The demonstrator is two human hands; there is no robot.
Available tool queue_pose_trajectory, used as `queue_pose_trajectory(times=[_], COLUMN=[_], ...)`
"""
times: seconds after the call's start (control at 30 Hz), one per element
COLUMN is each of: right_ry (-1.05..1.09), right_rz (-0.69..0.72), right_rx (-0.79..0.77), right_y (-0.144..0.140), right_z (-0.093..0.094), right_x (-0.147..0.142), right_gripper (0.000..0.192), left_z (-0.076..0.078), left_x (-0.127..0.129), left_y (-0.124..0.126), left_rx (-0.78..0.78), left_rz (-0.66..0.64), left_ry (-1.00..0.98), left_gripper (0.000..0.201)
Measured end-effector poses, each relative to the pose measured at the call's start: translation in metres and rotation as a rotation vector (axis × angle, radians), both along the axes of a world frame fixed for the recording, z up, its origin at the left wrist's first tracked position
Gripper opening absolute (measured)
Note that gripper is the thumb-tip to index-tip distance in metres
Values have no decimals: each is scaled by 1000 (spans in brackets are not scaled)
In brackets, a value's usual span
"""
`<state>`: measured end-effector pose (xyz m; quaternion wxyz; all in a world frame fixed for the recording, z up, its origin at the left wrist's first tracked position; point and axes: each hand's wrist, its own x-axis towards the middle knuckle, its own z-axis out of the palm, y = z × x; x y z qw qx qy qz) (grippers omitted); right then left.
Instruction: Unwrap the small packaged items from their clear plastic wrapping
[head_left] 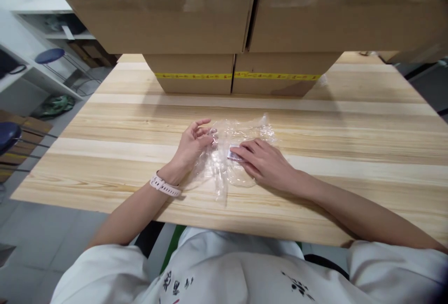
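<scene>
Crumpled clear plastic film lies on the wooden table in front of me, between my hands. My left hand, with a pale band at its wrist, is at the film's left edge. Its fingers are curled toward the thumb and pinch a bit of the film, while the index finger reaches out above. My right hand is palm down over the film, its fingers closed over a small flat bluish-white rectangular piece. Only the left end of that piece shows; the fingers cover the rest, and its kind is unclear.
Large cardboard boxes are stacked at the back of the table and overhang toward me. Lower boxes carry yellow printed tape. To the left are shelves and blue stools on a tiled floor.
</scene>
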<state>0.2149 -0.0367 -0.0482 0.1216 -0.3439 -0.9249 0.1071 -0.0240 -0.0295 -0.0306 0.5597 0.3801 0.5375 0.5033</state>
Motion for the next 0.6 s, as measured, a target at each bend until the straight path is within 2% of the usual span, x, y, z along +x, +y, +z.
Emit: queue_pose_trajectory(times=[0.17, 0.27, 0.43, 0.5, 0.6], right_ry=[12, 14, 40, 49, 63], right_rz=[31, 44, 44, 31, 21], right_rx=[104, 116, 105, 90, 76], right_y=[1, 3, 4, 3, 3], right_z=[-15, -18, -22, -23, -23], right_x=[0, 1, 0, 0, 0], right_gripper=[39, 41, 47, 48, 49], left_z=[0, -1, 4, 8, 13], left_x=[-20, -35, -51, -50, -45], left_y=[7, 15, 18, 15, 9], left_rx=[191, 246, 376, 402, 383], left_rz=[93, 174, 315, 297, 87], left_ry=[211, 342, 586, 630, 719], left_gripper=[33, 19, 13, 12, 19])
